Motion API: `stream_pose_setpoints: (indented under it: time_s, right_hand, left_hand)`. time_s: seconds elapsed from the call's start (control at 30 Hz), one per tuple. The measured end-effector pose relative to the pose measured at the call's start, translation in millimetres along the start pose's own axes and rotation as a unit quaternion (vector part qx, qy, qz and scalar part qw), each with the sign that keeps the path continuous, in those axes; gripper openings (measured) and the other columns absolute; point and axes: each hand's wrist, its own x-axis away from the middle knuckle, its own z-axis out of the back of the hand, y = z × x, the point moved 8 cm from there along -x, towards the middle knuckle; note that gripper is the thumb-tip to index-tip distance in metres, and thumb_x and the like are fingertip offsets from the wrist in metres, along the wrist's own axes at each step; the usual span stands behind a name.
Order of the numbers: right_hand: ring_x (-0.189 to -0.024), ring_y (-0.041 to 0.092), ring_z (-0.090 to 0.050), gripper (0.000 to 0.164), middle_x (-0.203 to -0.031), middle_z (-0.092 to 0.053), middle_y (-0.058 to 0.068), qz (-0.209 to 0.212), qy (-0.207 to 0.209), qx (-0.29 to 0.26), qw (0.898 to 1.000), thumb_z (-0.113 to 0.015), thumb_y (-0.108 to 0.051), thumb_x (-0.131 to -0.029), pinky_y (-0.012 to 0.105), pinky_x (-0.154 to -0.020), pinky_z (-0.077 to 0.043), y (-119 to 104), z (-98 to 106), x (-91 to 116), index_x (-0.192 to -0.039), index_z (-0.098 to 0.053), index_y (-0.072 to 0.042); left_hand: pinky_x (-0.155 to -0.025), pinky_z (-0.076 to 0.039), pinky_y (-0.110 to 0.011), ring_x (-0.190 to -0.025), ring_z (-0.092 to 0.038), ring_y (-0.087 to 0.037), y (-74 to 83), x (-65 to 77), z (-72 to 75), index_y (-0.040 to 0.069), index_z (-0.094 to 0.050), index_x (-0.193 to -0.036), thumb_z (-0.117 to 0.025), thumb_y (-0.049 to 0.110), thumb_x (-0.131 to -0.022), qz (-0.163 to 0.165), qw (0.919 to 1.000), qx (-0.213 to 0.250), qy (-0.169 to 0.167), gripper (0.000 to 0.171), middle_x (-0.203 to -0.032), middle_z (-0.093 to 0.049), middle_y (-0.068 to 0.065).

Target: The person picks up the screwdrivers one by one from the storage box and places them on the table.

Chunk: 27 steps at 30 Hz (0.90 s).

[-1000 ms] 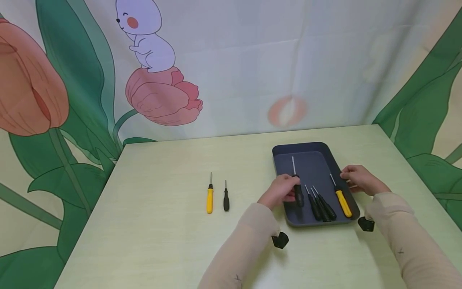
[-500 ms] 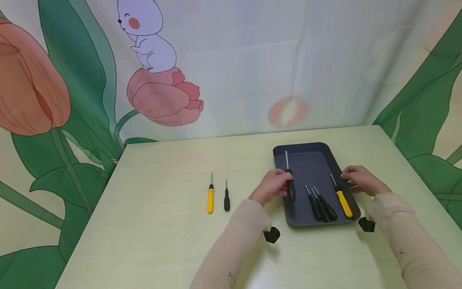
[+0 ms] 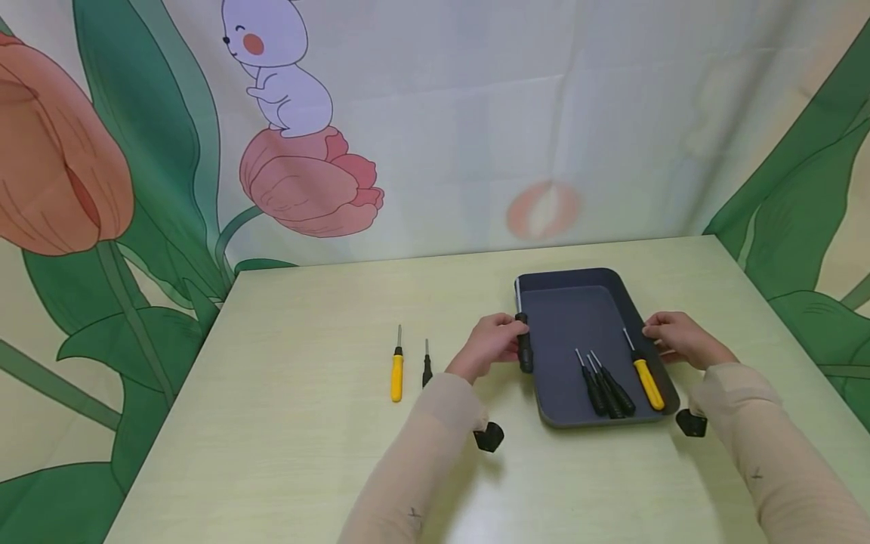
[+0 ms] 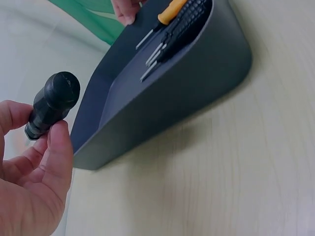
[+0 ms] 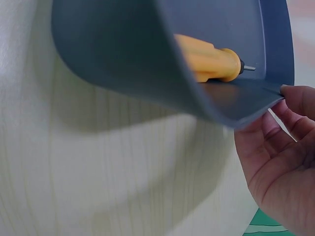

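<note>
My left hand [image 3: 485, 346] pinches the handle of a black screwdriver [image 3: 525, 346], its shaft pointing away from me. In the head view it overlaps the left rim of a dark blue tray [image 3: 560, 325]; the left wrist view shows its handle [image 4: 55, 101] raised beside the tray wall, between thumb and fingers. On the other side, my right hand [image 3: 686, 340] pinches the tray's right rim, thumb over the edge and fingers beneath [image 5: 280, 147]. Inside the tray lie three black screwdrivers [image 3: 612, 391] bunched together and a yellow-handled screwdriver [image 3: 648, 384] along the right side.
Left of the tray, another yellow-handled screwdriver [image 3: 396, 378] lies on the pale wooden table [image 3: 285, 408]. Beside it is a small black screwdriver [image 3: 427, 370], its lower end hidden by my left sleeve. A printed curtain [image 3: 442, 136] hangs behind the table's back edge.
My left hand has carried the black screwdriver leftward, from over the tray's inside to its left rim. The right hand and the tray stay put.
</note>
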Motion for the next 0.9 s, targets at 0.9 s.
stream_pose_setpoints:
  time_s: [0.9]
  right_hand:
    - [-0.078, 0.017, -0.053, 0.027, -0.096, -0.050, 0.010, 0.003, -0.009, 0.011, 1.000, -0.035, -0.017, -0.093, 0.028, -0.068, -0.049, 1, 0, 0, -0.110, -0.040, 0.004]
  left_hand:
    - [-0.061, -0.052, -0.022, -0.066, -0.055, -0.014, -22.0, 1.1, 49.0, 0.001, -0.056, -0.102, -0.056, 0.020, -0.084, 0.020, 0.9983, -0.049, 0.024, 0.027, -0.084, -0.059, -0.008]
